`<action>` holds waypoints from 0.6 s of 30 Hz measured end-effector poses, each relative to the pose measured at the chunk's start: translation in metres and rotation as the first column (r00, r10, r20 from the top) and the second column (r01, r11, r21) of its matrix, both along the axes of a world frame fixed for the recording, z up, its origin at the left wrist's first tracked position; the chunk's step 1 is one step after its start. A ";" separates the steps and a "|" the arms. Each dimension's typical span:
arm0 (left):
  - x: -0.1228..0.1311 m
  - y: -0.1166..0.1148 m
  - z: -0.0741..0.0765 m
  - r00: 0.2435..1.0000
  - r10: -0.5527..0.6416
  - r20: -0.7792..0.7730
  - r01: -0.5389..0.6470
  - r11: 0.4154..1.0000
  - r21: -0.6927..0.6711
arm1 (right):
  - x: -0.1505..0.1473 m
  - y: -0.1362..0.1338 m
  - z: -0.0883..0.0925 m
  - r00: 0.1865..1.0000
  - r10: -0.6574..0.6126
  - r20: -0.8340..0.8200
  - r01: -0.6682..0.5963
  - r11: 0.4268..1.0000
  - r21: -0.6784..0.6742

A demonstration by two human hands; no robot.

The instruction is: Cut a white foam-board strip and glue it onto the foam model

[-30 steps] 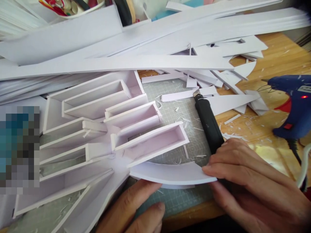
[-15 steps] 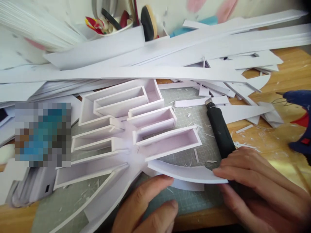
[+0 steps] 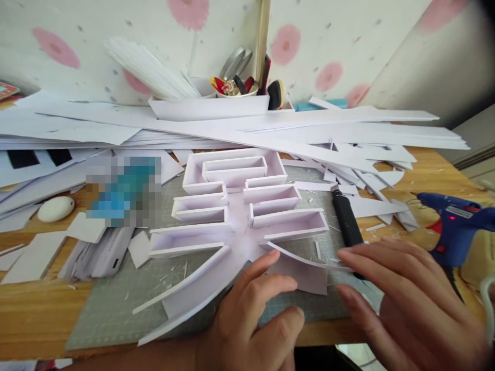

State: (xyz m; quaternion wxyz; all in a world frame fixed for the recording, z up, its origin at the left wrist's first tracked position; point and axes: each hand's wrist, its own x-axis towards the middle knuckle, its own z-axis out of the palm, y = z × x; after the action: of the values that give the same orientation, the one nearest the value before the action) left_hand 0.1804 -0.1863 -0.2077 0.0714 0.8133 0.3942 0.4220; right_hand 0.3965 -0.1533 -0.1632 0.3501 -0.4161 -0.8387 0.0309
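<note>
A white foam-board structure (image 3: 242, 219) with walled, box-like channels lies on the grey-green cutting mat (image 3: 112, 304). From its lower right side runs a curved white strip (image 3: 299, 258), standing on edge over a flat white piece (image 3: 305, 278). My left hand (image 3: 263, 314) is in front of the structure's lower end, fingers apart, its index fingertip near the strip's inner end. Over the strip's outer end is my right hand (image 3: 402, 299), fingers spread, with fingertips close to the strip. Beyond it lies a black-handled cutter (image 3: 347, 216).
A blue glue gun (image 3: 450, 221) stands at the right. White strips (image 3: 232, 131) and offcuts lie along the back, before a container of tools (image 3: 209, 107). At the left are a white oval object (image 3: 56, 208) and a white power bank (image 3: 104, 252).
The view has pulled back and up, showing more wall. My right fingers have let go of the curved strip, whose outer end now sits lower and closer in line with the base piece.
</note>
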 end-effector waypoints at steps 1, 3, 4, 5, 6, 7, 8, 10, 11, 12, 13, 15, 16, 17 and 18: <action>0.000 0.000 -0.002 1.000 -0.005 0.006 0.005 1.000 0.009 | -0.007 0.003 0.003 0.999 0.019 0.041 -0.019 1.000 0.011; 0.000 0.000 -0.004 1.000 -0.013 0.022 0.013 1.000 0.028 | -0.023 0.009 0.008 0.991 0.036 0.131 -0.036 0.999 -0.005; 0.001 -0.001 -0.005 0.999 -0.017 0.029 0.016 0.999 0.034 | -0.031 0.011 0.010 0.985 0.030 0.167 -0.027 0.999 -0.023; 0.001 -0.002 -0.006 0.999 -0.025 0.038 0.024 0.999 0.039 | -0.038 0.014 0.010 0.980 0.022 0.198 -0.015 0.999 -0.038; 0.002 -0.002 -0.007 0.998 -0.032 0.049 0.030 0.999 0.038 | -0.044 0.017 0.011 0.974 0.019 0.228 -0.008 0.999 -0.047; 0.002 -0.003 -0.006 0.998 -0.036 0.056 0.034 0.999 0.028 | -0.050 0.019 0.010 0.968 0.018 0.251 -0.004 0.999 -0.054; 0.002 -0.003 -0.006 0.998 -0.037 0.058 0.036 0.999 0.006 | -0.054 0.021 0.009 0.964 0.017 0.267 -0.001 0.998 -0.058; 0.001 -0.004 -0.003 0.998 -0.038 0.047 0.040 0.998 -0.047 | -0.061 0.024 0.007 0.959 0.010 0.282 0.009 0.998 -0.067; 0.000 -0.004 0.000 0.999 -0.038 0.032 0.041 0.996 -0.080 | -0.063 0.025 0.006 0.958 0.004 0.285 0.017 0.997 -0.073; -0.001 -0.004 0.002 0.999 -0.042 0.015 0.043 0.993 -0.113 | -0.065 0.025 0.006 0.958 -0.002 0.287 0.025 0.997 -0.076; -0.003 -0.004 0.005 0.999 -0.052 0.003 0.052 0.989 -0.137 | -0.066 0.025 0.005 0.958 -0.008 0.288 0.031 0.997 -0.076; -0.005 -0.004 0.008 0.998 -0.068 -0.009 0.066 0.983 -0.169 | -0.067 0.025 0.005 0.957 -0.009 0.290 0.032 0.997 -0.075; -0.006 -0.004 0.009 0.998 -0.070 -0.010 0.067 0.982 -0.178 | -0.068 0.025 0.005 0.958 -0.009 0.288 0.031 0.997 -0.073; -0.006 -0.004 0.009 0.998 -0.069 -0.003 0.068 0.982 -0.178 | -0.068 0.025 0.005 0.958 -0.011 0.287 0.032 0.997 -0.070; -0.006 -0.004 0.009 0.998 -0.070 0.004 0.069 0.981 -0.179 | -0.068 0.025 0.005 0.958 -0.014 0.286 0.035 0.997 -0.066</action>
State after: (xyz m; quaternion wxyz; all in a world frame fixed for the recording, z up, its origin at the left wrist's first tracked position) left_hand 0.1748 -0.1907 -0.1988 0.1584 0.8173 0.4019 0.3812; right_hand 0.3281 -0.1283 -0.1587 0.2110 -0.4387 -0.8735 -0.0042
